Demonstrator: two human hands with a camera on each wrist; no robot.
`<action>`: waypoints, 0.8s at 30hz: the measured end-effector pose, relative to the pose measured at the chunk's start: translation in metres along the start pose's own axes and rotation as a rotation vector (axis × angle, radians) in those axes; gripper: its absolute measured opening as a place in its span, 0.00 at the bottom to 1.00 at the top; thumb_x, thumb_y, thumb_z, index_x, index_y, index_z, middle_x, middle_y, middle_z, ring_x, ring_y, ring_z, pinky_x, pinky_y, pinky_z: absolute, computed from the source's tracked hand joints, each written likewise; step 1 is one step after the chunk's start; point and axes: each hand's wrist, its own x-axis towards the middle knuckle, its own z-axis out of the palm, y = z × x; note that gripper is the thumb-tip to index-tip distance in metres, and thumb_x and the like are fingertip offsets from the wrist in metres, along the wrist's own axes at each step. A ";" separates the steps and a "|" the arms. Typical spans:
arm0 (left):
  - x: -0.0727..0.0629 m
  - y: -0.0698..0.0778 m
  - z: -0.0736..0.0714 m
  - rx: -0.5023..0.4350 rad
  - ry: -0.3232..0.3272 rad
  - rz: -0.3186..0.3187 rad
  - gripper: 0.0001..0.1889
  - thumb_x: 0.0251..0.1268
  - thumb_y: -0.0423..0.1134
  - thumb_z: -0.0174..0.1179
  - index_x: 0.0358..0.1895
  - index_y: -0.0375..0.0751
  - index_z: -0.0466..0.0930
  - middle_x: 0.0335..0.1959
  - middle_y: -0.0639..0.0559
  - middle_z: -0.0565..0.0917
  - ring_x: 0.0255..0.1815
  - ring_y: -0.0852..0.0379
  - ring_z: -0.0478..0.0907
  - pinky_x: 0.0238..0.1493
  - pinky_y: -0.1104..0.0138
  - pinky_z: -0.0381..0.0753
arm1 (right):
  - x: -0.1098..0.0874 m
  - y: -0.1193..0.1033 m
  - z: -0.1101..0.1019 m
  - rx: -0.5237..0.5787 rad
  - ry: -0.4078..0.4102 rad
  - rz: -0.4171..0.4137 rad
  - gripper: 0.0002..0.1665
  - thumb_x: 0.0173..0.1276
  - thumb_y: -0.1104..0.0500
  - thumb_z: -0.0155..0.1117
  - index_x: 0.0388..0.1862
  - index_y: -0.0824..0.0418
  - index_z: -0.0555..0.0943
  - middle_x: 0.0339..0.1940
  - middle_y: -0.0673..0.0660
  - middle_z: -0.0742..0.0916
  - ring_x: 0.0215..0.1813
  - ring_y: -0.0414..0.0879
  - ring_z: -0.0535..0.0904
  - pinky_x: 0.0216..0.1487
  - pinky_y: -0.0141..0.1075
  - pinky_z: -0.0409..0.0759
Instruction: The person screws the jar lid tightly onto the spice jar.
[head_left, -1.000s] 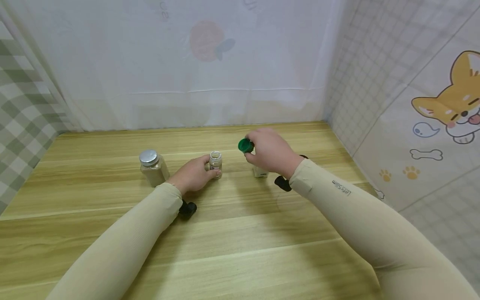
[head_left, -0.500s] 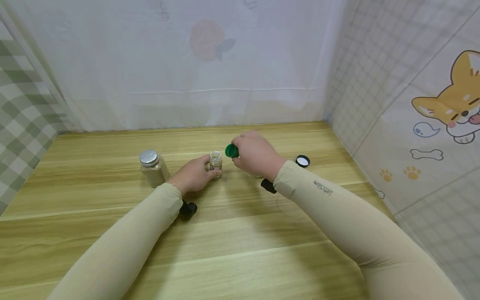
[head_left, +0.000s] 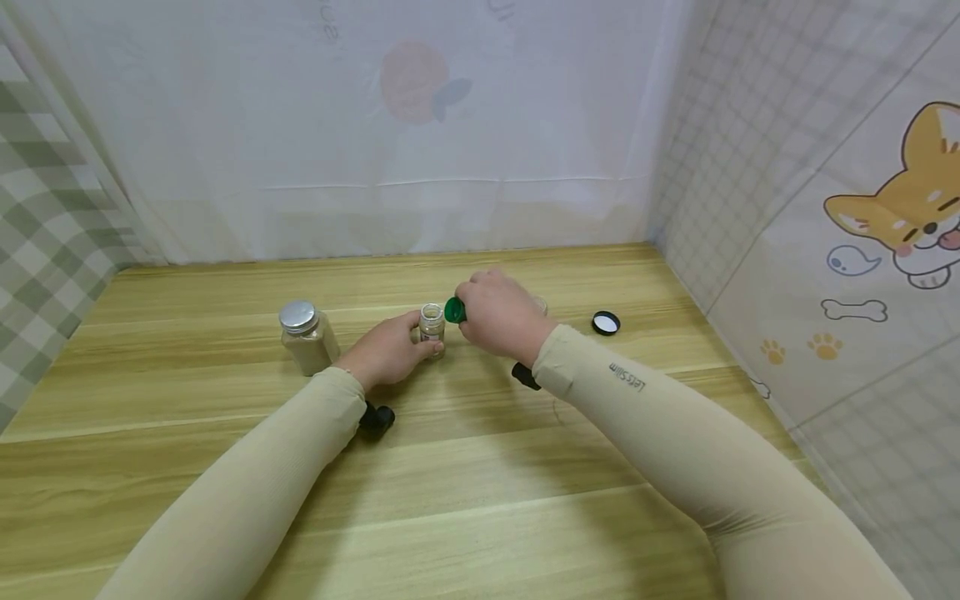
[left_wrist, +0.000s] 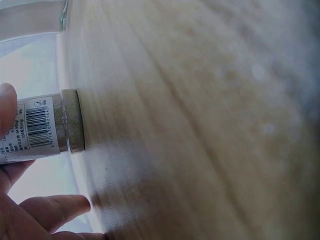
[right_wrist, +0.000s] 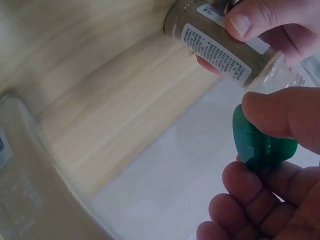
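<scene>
A small glass spice jar of brownish powder stands uncapped on the table, its mouth facing up. My left hand grips it between thumb and fingers. Its barcode label and thick base, right at the tabletop, show in the left wrist view. Just right of the jar's mouth, my right hand pinches a green cap between thumb and fingers. The cap's hollow side faces the jar. In the right wrist view the green cap is close beside the clear threaded neck.
A larger square jar of tan powder with a silver lid stands left of my left hand. Right of my right hand, a black lid lies with its white liner up. Another container is mostly hidden behind my right hand.
My right hand has moved left with the green cap, up to the spice jar's mouth. This uncovers the black lid. My left hand and the jar stay in place.
</scene>
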 end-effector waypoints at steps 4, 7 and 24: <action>0.001 -0.001 0.000 0.000 0.001 0.003 0.27 0.79 0.55 0.60 0.75 0.53 0.70 0.70 0.45 0.80 0.75 0.40 0.73 0.76 0.41 0.69 | 0.001 -0.002 0.002 -0.008 -0.001 -0.001 0.18 0.74 0.52 0.70 0.55 0.61 0.85 0.48 0.55 0.88 0.49 0.51 0.80 0.58 0.43 0.81; 0.001 0.000 0.000 -0.004 0.000 0.003 0.27 0.79 0.55 0.60 0.75 0.52 0.71 0.70 0.45 0.80 0.74 0.41 0.74 0.76 0.42 0.69 | 0.001 -0.003 0.003 -0.017 -0.005 -0.004 0.18 0.74 0.52 0.70 0.56 0.61 0.85 0.49 0.55 0.88 0.49 0.51 0.80 0.60 0.43 0.80; 0.001 -0.001 0.000 0.019 0.000 0.011 0.28 0.80 0.54 0.60 0.75 0.49 0.70 0.71 0.43 0.79 0.74 0.40 0.74 0.76 0.41 0.70 | 0.000 -0.003 0.003 0.024 0.032 -0.021 0.17 0.74 0.56 0.68 0.57 0.62 0.85 0.49 0.56 0.87 0.49 0.51 0.79 0.59 0.43 0.80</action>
